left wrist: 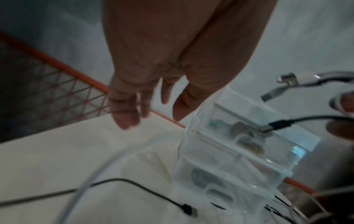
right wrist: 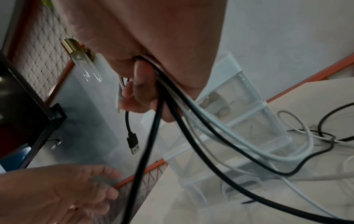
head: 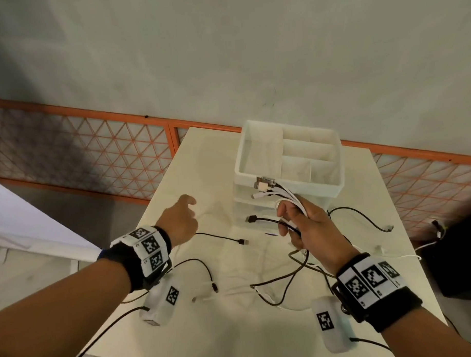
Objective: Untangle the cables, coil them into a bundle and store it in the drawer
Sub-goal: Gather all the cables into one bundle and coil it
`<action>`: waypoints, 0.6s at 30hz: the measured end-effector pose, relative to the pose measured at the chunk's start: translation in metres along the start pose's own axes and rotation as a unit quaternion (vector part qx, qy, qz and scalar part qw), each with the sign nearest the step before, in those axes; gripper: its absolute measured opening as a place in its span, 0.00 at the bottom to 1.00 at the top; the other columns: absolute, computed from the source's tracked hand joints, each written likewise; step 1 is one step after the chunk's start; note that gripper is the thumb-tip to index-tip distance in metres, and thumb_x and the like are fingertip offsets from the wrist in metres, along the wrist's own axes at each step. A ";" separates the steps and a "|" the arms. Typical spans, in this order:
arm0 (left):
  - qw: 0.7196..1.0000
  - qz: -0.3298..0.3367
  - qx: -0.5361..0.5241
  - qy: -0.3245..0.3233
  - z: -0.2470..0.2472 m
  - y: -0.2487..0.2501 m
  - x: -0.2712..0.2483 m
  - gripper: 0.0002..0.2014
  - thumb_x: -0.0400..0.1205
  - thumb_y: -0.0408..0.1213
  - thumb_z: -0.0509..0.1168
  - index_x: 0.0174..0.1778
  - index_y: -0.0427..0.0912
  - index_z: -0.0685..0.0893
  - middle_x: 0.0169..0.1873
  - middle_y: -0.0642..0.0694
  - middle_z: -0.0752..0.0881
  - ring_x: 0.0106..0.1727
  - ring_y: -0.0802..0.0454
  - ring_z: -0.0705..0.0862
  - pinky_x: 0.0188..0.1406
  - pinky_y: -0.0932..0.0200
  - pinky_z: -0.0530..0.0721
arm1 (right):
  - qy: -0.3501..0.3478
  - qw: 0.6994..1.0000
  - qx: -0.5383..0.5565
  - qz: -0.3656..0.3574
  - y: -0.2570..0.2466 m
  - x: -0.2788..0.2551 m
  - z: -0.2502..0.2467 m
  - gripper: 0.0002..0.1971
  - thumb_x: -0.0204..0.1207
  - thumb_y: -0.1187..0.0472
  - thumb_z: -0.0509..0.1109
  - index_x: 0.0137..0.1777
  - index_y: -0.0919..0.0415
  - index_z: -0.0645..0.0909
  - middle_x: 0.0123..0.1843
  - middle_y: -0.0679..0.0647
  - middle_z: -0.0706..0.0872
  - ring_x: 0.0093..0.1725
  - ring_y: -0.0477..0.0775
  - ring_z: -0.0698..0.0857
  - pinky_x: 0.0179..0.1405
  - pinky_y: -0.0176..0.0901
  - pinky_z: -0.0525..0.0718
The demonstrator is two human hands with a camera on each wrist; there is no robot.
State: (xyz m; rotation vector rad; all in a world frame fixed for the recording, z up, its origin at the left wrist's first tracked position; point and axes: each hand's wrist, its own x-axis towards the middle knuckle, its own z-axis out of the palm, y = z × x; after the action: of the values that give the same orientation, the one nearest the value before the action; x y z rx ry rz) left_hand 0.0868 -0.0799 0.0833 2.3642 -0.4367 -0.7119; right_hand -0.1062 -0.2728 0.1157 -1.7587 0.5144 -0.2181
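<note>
The left hand [head: 180, 220] hovers above the table [head: 207, 158] with fingers loose, grasping nothing, and a black cable [head: 223, 239] lies on the surface just beside it. To its right, the right hand [head: 308, 226] grips a bunch of black and white cables [head: 283, 195], plug ends fanning toward the drawer unit [head: 290, 160], the rest trailing to the table. The unit's top tray shows nothing in its compartments; its clear drawers hold small items too blurred to name.
</note>
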 end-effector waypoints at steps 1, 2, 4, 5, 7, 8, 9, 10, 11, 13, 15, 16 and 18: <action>0.997 0.012 0.072 0.007 0.001 0.000 0.000 0.28 0.80 0.28 0.61 0.77 0.44 0.67 0.67 0.38 0.78 0.61 0.42 0.80 0.55 0.50 0.80 | -0.003 1.000 -0.002 -0.002 -0.002 0.000 0.000 0.14 0.91 0.56 0.55 0.49 0.60 0.79 0.33 0.54 0.82 0.29 0.57 0.64 0.27 0.43 0.64; 0.993 0.060 0.093 0.038 0.002 0.005 -0.003 0.31 0.79 0.30 0.64 0.79 0.45 0.65 0.71 0.39 0.75 0.67 0.41 0.76 0.62 0.50 0.78 | -0.005 1.000 0.000 -0.005 -0.004 0.001 0.001 0.14 0.91 0.57 0.55 0.49 0.59 0.79 0.33 0.55 0.82 0.29 0.56 0.64 0.27 0.43 0.64; 0.969 0.225 0.052 0.086 0.002 0.025 -0.014 0.32 0.78 0.30 0.67 0.79 0.47 0.69 0.73 0.46 0.75 0.72 0.45 0.73 0.69 0.52 0.74 | -0.014 1.000 0.010 -0.009 -0.010 0.002 0.004 0.14 0.91 0.57 0.54 0.48 0.58 0.79 0.34 0.56 0.83 0.28 0.54 0.63 0.27 0.45 0.63; 0.952 0.294 0.054 0.063 0.004 0.038 -0.019 0.30 0.78 0.31 0.68 0.77 0.48 0.71 0.71 0.50 0.77 0.71 0.50 0.72 0.69 0.56 0.72 | -0.019 1.000 0.018 -0.011 -0.012 0.003 0.005 0.15 0.91 0.57 0.54 0.48 0.57 0.79 0.35 0.57 0.84 0.27 0.53 0.63 0.27 0.46 0.62; 0.934 0.344 0.089 -0.026 0.012 0.057 -0.027 0.20 0.82 0.35 0.66 0.71 0.48 0.78 0.62 0.56 0.82 0.62 0.56 0.76 0.59 0.67 0.72 | -0.024 0.999 0.034 -0.021 -0.017 0.003 0.008 0.15 0.92 0.57 0.54 0.46 0.57 0.79 0.36 0.60 0.86 0.25 0.52 0.64 0.27 0.45 0.63; 0.937 0.335 0.089 -0.052 0.017 0.061 -0.027 0.14 0.85 0.35 0.64 0.67 0.46 0.82 0.54 0.56 0.85 0.56 0.55 0.80 0.51 0.69 0.74 | -0.020 0.999 0.041 -0.025 -0.018 0.004 0.008 0.16 0.92 0.56 0.54 0.46 0.57 0.79 0.39 0.62 0.87 0.24 0.53 0.67 0.26 0.45 0.65; 0.943 0.320 0.070 -0.059 0.020 0.063 -0.025 0.11 0.86 0.34 0.61 0.62 0.44 0.85 0.47 0.55 0.85 0.49 0.54 0.82 0.45 0.69 0.74 | -0.012 0.998 0.050 -0.026 -0.019 0.004 0.008 0.16 0.91 0.56 0.55 0.46 0.58 0.79 0.45 0.64 0.89 0.25 0.55 0.71 0.27 0.46 0.69; 0.950 0.304 0.050 -0.054 0.021 0.062 -0.023 0.12 0.87 0.32 0.59 0.59 0.42 0.87 0.41 0.55 0.85 0.44 0.56 0.82 0.41 0.70 0.74 | 0.001 0.998 0.056 -0.022 -0.019 0.005 0.006 0.15 0.91 0.56 0.55 0.46 0.58 0.80 0.51 0.63 0.90 0.26 0.59 0.78 0.29 0.49 0.74; 0.956 0.288 0.039 -0.047 0.020 0.060 -0.021 0.14 0.88 0.31 0.57 0.57 0.41 0.88 0.39 0.57 0.83 0.40 0.61 0.81 0.38 0.74 0.73 | 0.021 0.998 0.055 -0.010 -0.017 0.006 0.003 0.15 0.91 0.56 0.56 0.47 0.59 0.80 0.56 0.61 0.89 0.31 0.62 0.85 0.32 0.54 0.80; 0.962 0.265 0.038 -0.049 0.015 0.056 -0.020 0.15 0.89 0.33 0.56 0.57 0.42 0.89 0.38 0.60 0.82 0.34 0.67 0.78 0.36 0.76 0.72 | 0.067 0.997 0.027 0.022 -0.010 0.008 -0.006 0.14 0.90 0.55 0.57 0.49 0.59 0.81 0.59 0.57 0.88 0.46 0.63 0.92 0.41 0.61 0.89; 0.964 0.247 0.036 -0.095 0.012 0.054 -0.024 0.15 0.90 0.37 0.56 0.56 0.45 0.89 0.38 0.56 0.82 0.35 0.65 0.77 0.36 0.73 0.72 | 0.090 0.995 -0.005 0.047 -0.004 0.009 -0.014 0.16 0.90 0.53 0.57 0.48 0.59 0.82 0.55 0.58 0.89 0.48 0.64 0.92 0.46 0.64 0.90; 0.961 0.244 0.035 -0.126 0.012 0.054 -0.027 0.15 0.90 0.38 0.56 0.55 0.45 0.90 0.37 0.55 0.82 0.37 0.64 0.77 0.37 0.71 0.74 | 0.088 0.995 0.000 0.054 -0.004 0.009 -0.015 0.17 0.90 0.53 0.56 0.48 0.62 0.81 0.52 0.61 0.89 0.45 0.65 0.91 0.46 0.63 0.90; 0.954 0.250 0.031 -0.164 0.019 0.061 -0.031 0.14 0.89 0.38 0.57 0.54 0.46 0.90 0.33 0.57 0.83 0.34 0.66 0.77 0.34 0.73 0.74 | 0.065 0.995 0.039 0.063 -0.007 0.007 -0.011 0.17 0.91 0.56 0.56 0.46 0.65 0.79 0.45 0.68 0.89 0.40 0.66 0.89 0.45 0.58 0.88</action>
State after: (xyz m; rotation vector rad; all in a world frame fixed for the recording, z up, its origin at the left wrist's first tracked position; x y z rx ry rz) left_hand 0.0425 -0.1202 0.1217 2.0566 -1.1647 -0.8494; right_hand -0.1031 -0.2846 0.1249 -1.6367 0.7005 -0.2611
